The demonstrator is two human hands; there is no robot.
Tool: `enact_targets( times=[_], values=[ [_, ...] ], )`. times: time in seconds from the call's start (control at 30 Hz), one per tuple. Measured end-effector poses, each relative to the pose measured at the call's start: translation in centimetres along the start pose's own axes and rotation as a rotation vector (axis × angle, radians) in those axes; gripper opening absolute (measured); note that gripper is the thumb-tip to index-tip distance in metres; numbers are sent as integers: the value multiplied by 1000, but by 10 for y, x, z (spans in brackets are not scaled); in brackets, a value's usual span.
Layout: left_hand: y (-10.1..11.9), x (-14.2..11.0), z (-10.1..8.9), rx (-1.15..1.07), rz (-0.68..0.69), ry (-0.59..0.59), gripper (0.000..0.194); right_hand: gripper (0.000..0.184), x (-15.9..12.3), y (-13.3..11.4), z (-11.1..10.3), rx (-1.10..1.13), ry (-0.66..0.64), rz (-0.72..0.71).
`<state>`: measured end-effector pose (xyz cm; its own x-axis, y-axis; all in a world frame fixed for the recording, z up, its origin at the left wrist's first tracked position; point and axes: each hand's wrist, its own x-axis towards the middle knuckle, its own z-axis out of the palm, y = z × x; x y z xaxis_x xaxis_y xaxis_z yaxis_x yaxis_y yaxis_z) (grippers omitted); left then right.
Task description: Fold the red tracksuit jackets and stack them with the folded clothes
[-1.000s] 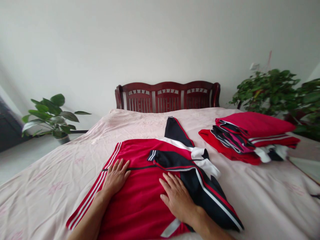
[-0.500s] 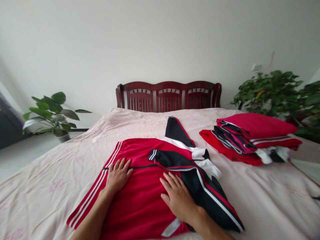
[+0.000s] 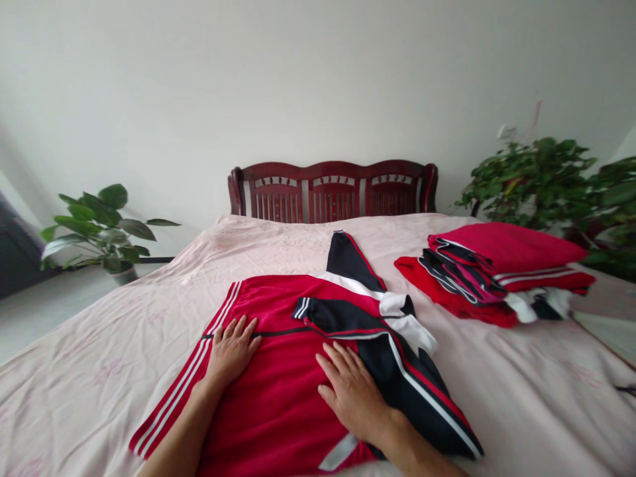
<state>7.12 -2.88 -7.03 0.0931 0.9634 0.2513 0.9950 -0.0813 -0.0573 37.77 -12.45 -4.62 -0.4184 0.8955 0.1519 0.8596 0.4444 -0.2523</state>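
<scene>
A red track jacket with a dark zip line lies spread on the bed, its striped hem at the left and its white collar at the right. My left hand rests flat on it by the zip near the hem, fingers spread. Flat on the red cloth farther right lies my right hand, open, its fingertips beside the near navy sleeve. That sleeve is folded back across the jacket, cuff pointing left. The far navy sleeve sticks out toward the headboard.
A stack of folded red and navy clothes sits on the bed's right side. The pale pink bedsheet is wrinkled. Behind stands a dark wooden headboard. Potted plants flank the bed on both sides.
Both hands stay flat in the same places on the jacket. The whole view has shifted very slightly; nothing else visibly moves.
</scene>
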Motion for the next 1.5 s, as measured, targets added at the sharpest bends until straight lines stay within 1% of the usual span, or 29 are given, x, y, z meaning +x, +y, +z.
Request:
enact_targets(
  times=[0.2,0.33,0.4,0.47,0.57,0.6,0.67,0.7,0.77,0.8,0.83,0.87,0.9,0.93,0.97,1.03,1.07,1.1,1.13,1.2,1.23,1.27,1.33,1.4,1.43,1.47,1.5],
  values=[
    [-1,-1,-1,7,33,0,54,56,-2,0,2,35,17,-3],
    [-3,-3,0,2,46,3,53,55,-3,-2,1,90,107,-39],
    [-3,-3,0,7,39,5,53,54,-2,-1,-6,85,179,-59],
    [-2,-3,0,13,34,4,52,55,1,3,-17,45,256,-55],
    [-2,-2,0,10,39,3,53,60,8,16,-37,-71,334,21],
    [-2,-2,-1,7,42,6,53,64,10,22,-43,-123,333,62],
    [-2,-2,-1,-1,50,17,52,69,14,37,-52,-226,288,142],
    [-2,-2,-2,-6,51,22,52,65,16,45,-56,-262,245,182],
    [-3,-3,-2,-19,48,28,52,43,18,62,-65,-254,156,291],
    [-3,-3,-2,-29,45,30,52,33,19,72,-70,-223,125,353],
    [-3,-3,-1,-40,44,33,51,29,19,83,-75,-196,104,415],
    [-4,-3,-1,-54,45,39,51,29,19,94,-81,-162,108,478],
    [-4,-3,-1,-71,49,47,51,30,18,106,-87,-108,147,534],
    [-5,-2,0,-90,52,58,50,31,18,117,-93,-17,229,572],
    [-6,-2,0,-115,57,72,49,32,16,129,-98,121,350,601],
    [-9,-1,-1,-190,72,104,46,30,10,148,-103,522,645,664],
    [-11,-2,-3,-243,86,123,43,29,4,155,-103,731,748,715],
    [-13,-4,-6,-307,108,144,42,29,-3,160,-102,914,783,786],
    [-15,-8,-11,-374,134,163,40,29,-12,163,-99,1072,749,868],
    [-23,-21,-24,-486,188,173,38,26,-33,162,-90,1281,540,987],
    [-28,-30,-33,-521,211,157,36,25,-45,160,-86,1329,431,1002],
    [-34,-41,-42,-542,228,124,34,26,-57,157,-82,1341,343,989],
    [-52,-68,-58,-551,261,30,28,33,-76,149,-77,1293,210,938],
    [-74,-98,-67,-532,304,-66,23,44,-88,140,-74,1253,98,841],
    [-86,-113,-68,-510,332,-98,22,50,-91,136,-73,1241,52,776],
    [-99,-127,-67,-482,361,-110,23,53,-91,133,-72,1222,34,714],
    [-110,-140,-64,-451,392,-95,29,53,-90,129,-70,1194,72,655]
  ],
)
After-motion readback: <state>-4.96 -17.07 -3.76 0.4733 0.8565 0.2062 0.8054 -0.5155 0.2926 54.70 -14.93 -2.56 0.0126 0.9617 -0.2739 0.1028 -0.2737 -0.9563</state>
